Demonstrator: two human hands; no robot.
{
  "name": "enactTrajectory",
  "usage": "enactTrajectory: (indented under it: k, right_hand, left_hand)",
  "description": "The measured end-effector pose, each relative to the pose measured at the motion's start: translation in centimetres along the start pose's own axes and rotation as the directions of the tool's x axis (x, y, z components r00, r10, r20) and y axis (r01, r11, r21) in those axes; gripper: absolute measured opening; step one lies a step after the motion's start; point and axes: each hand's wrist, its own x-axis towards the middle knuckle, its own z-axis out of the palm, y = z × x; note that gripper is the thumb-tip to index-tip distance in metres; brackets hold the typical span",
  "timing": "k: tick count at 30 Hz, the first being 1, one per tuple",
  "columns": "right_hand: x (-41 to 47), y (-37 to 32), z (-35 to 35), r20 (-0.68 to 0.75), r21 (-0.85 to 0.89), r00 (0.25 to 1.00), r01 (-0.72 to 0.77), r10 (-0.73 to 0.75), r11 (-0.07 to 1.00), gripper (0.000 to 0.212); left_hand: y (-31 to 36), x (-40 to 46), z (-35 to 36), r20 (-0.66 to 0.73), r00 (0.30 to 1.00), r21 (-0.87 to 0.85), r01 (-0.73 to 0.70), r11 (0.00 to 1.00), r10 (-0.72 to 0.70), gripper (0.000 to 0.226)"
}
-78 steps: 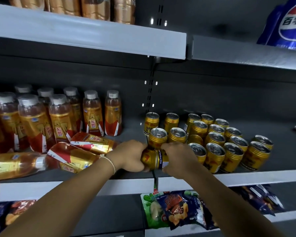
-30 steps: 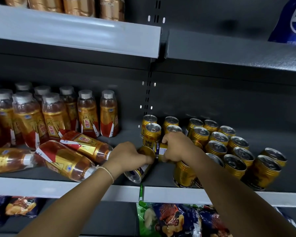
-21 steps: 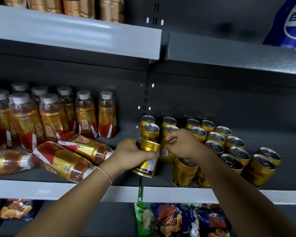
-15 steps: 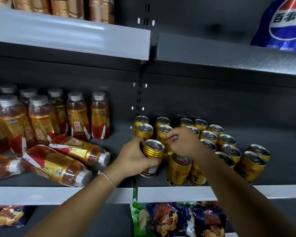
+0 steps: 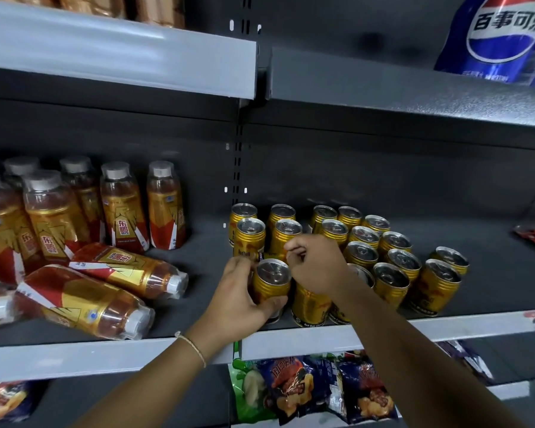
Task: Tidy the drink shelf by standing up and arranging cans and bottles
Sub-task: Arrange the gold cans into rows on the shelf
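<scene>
- Gripping a gold Red Bull can [image 5: 271,284] with fingers and thumb wrapped round its body, the left hand [image 5: 240,301] holds it upright at the front left corner of the can group [image 5: 365,242], near the grey shelf edge [image 5: 306,341]. If the grip loosens before the base sits flat, I think the can may tip forward and roll off this edge.
- Above the cans just right of the held can, the right hand [image 5: 317,264] hovers with its fingers curled. Whether they pinch anything I cannot tell. A careless wrist here can knock the front can [image 5: 311,307] under it, which stands close to the shelf edge.
- Behind the held can, the standing cans are packed tightly, almost touching each other. Pushing the held can back too hard can start a chain, and several may fall.
- Left of the held can, three amber tea bottles [image 5: 84,301] lie on their sides on the same shelf, caps pointing toward the cans. They are round, so a bump from the left forearm may set them rolling toward the shelf edge or into the cans.
- Behind these lying bottles, upright bottles [image 5: 124,208] stand in rows. Lifting the fallen ones without care can hit them and make more of them fall.
</scene>
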Motion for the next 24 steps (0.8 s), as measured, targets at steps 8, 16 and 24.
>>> enactTrajectory:
  k: [8,16,24]
  right_hand:
    - [-1.0,-0.5,0.9,-0.070,-0.074,0.997,0.014,-0.019,0.997,0.018]
    - [-1.5,-1.0,0.9,-0.121,-0.053,0.993,0.012,-0.018,0.999,0.012]
    - [-1.2,-1.0,0.6,-0.079,0.012,0.995,-0.056,0.057,0.998,0.017]
  left_hand:
    - [-1.4,-0.8,0.6,-0.056,0.996,-0.012,-0.065,0.998,0.064,0.059]
    - [-2.1,-0.9,0.8,-0.076,0.994,-0.023,-0.076,0.997,0.074,0.062]
    - [-1.8,-1.3,0.4,-0.062,0.998,-0.190,0.009,0.982,-0.021,0.050]
